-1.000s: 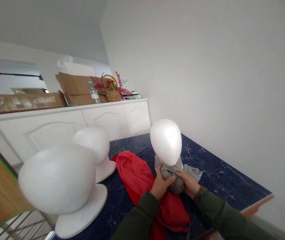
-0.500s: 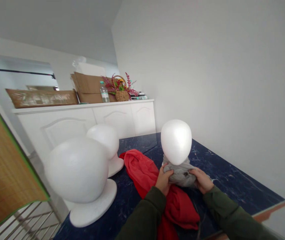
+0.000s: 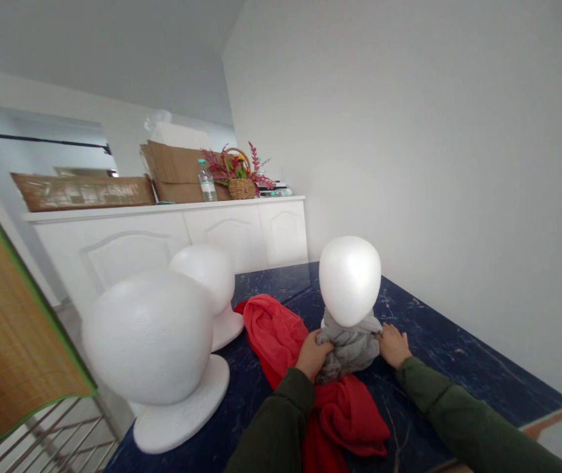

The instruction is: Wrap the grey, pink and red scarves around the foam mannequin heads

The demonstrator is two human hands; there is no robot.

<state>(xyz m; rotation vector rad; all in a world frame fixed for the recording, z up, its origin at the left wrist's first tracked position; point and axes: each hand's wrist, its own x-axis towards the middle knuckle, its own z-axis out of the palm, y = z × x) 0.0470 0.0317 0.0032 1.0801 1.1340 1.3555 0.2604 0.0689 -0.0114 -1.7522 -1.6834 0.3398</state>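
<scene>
A white foam head (image 3: 350, 279) stands on the dark marbled table (image 3: 438, 355) with a grey scarf (image 3: 350, 345) wrapped round its neck. My left hand (image 3: 313, 355) is closed on the scarf's left side, just above a red scarf (image 3: 285, 341) lying on the table. At the scarf's right side my right hand (image 3: 393, 344) touches the grey cloth, fingers curled against it. Both arms wear dark green sleeves.
Two more white foam heads (image 3: 150, 338) (image 3: 206, 276) stand at the left of the table. Behind is a white sideboard (image 3: 162, 236) with cardboard boxes, a water bottle (image 3: 206, 182) and a flower basket (image 3: 240, 180). A wall runs along the right.
The view has shifted slightly right. My hands have moved apart from the front of the grey scarf to its two sides, and the scarf sits snugger round the neck.
</scene>
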